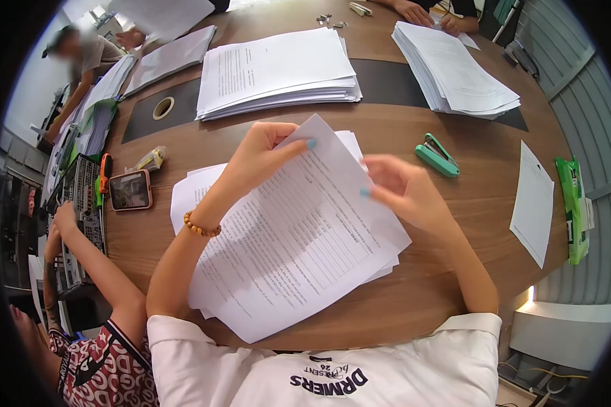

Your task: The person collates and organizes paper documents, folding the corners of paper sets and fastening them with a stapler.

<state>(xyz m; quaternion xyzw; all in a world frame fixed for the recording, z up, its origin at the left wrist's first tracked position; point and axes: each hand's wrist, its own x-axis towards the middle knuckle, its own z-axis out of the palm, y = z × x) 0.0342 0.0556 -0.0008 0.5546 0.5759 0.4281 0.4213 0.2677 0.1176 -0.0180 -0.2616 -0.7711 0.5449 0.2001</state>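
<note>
Printed sheets (285, 237) lie at a slant in front of me, over other papers on the wooden table (455, 210). My left hand (265, 152) pinches the top sheets near their upper corner, thumb on the printed face. My right hand (404, 190) is at the right edge of the sheets, fingers spread and slightly blurred, and does not visibly grip the paper. A teal stapler (438, 156) rests on the table beyond my right hand. Behind the sheets stands a thick paper stack (275, 71).
Another stack (451, 68) sits back right, near a person's hands (428, 15). Left are a phone (130, 190), a tape roll (163, 108) and a co-worker's arm at a keyboard (81, 217). A green packet (574, 210) and single sheet (533, 203) lie right.
</note>
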